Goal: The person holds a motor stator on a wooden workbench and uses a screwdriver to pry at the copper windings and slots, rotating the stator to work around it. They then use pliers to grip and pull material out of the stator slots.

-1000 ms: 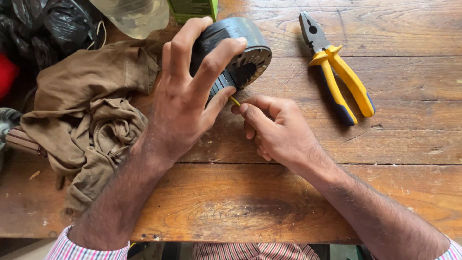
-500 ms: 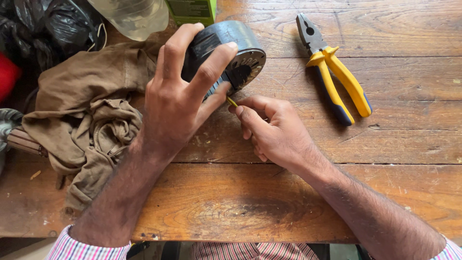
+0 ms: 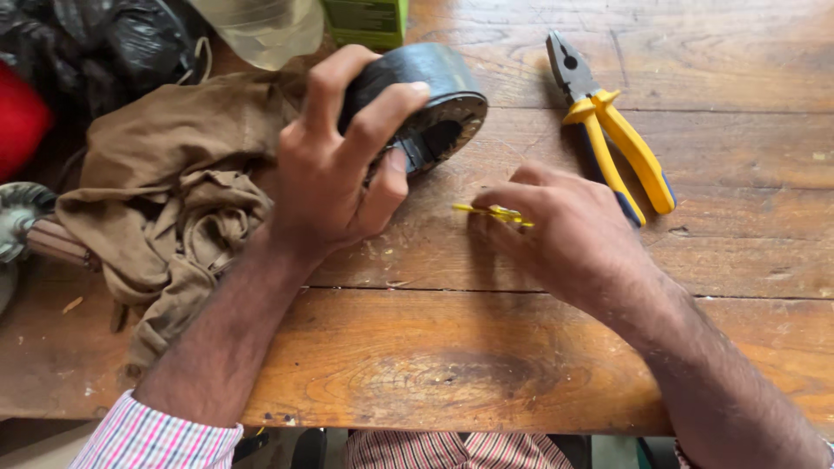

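Observation:
My left hand [image 3: 343,165] grips a round dark grey metal part [image 3: 430,91], tilted on its edge on the wooden table [image 3: 486,347], its open face turned toward the right. My right hand [image 3: 560,230] rests on the table a short way to the right of the part and pinches a thin yellow tool [image 3: 491,212] whose tip points left, clear of the part.
Pliers with yellow and blue handles [image 3: 608,139] lie behind my right hand. A crumpled brown cloth [image 3: 161,200] lies at the left, with black plastic bags [image 3: 95,48], a red object [image 3: 17,122], a clear plastic container [image 3: 261,26] and a green box [image 3: 369,19] behind.
My right hand has pulled the yellow tool back out of the round part and moved to the right. My left hand still holds the part.

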Demonstrator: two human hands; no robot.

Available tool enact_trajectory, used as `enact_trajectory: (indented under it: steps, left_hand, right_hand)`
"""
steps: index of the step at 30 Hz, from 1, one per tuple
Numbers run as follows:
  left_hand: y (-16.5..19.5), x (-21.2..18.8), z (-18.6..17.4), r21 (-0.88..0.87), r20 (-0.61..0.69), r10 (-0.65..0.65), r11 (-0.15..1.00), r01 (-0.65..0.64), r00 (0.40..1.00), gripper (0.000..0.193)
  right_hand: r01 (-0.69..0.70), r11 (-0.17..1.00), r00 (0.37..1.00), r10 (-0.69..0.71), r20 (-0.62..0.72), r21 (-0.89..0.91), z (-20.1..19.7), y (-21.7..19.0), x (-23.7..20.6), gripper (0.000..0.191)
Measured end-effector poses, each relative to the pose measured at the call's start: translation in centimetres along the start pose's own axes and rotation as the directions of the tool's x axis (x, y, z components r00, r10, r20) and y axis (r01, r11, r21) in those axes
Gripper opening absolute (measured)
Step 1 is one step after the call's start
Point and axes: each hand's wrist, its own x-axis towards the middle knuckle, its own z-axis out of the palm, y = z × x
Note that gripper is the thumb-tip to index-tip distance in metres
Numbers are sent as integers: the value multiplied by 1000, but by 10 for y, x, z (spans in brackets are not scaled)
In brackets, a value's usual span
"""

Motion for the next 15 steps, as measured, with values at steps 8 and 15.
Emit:
enact_trajectory:
  steps: [8, 15]
  left_hand:
    - [1, -2, -7, -6, -78, 20, 1000, -20, 997, 42]
    - [-6, 1, -14, -41, -56, 0, 999, -2, 998, 43]
  right_hand:
    - [214, 934, 912, -296, -284, -286, 14, -35, 20, 19]
    - [260, 882, 947, -312, -72, -392, 11, -49, 58, 24]
